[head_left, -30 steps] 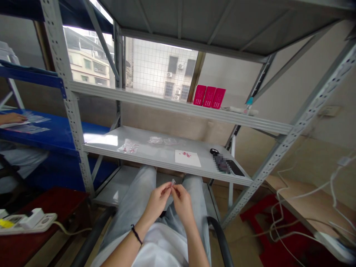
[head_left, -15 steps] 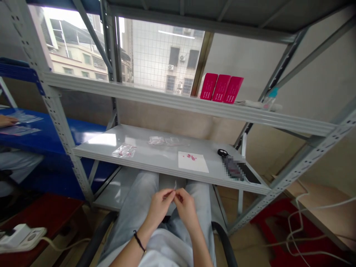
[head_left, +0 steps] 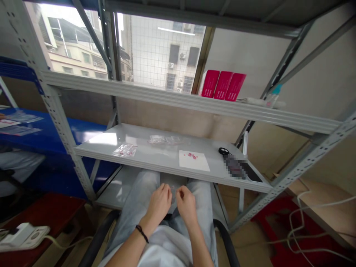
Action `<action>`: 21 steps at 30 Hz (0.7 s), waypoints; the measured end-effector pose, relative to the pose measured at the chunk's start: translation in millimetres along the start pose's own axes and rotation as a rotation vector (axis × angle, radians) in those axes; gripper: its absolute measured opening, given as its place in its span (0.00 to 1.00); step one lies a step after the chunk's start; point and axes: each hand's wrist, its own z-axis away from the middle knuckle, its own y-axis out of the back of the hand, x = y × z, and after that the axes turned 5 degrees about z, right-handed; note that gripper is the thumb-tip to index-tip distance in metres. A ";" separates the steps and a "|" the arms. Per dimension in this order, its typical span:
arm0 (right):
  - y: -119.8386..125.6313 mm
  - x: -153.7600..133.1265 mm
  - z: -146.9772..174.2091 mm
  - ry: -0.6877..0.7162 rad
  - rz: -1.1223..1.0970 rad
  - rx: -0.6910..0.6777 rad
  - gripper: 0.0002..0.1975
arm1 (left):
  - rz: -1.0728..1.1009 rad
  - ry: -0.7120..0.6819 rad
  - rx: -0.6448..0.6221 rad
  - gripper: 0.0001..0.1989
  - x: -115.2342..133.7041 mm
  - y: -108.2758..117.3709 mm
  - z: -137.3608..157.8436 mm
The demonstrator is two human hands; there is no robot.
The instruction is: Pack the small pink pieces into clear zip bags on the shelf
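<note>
The room was a plain workroom with a barred window behind a grey metal rack, and the person sat close up to it, knees tucked under the lower shelf (head_left: 155, 157). Over the lap, the left hand (head_left: 159, 202) and the right hand (head_left: 185, 203) were drawn in close together, fingertips curled toward each other around what looked like a small clear packet (head_left: 174, 190), too faint and thin for me to be sure it was really pinched; each hand's grip was narrow, fingers bent in, but whether it was closed on anything I could not tell. Just ahead on the shelf lay a white sheet (head_left: 194, 160) with a few little pink pieces (head_left: 191, 155) scattered on it, apart from the hands. Farther left sat a small clear bag with pink bits (head_left: 125, 150), and toward the back two more clear bags (head_left: 164, 139). Off to the right lay a black ring-shaped thing (head_left: 223, 151). Three magenta boxes (head_left: 222, 85) stood on the upper shelf. Judging by that, some bags seemed filled already, while the loose pieces on the sheet had yet to be packed.
</note>
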 end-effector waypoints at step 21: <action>65.3 -44.8 34.7 0.019 -0.176 -0.118 0.08 | 1.181 0.237 -0.480 0.26 38.6 40.6 50.9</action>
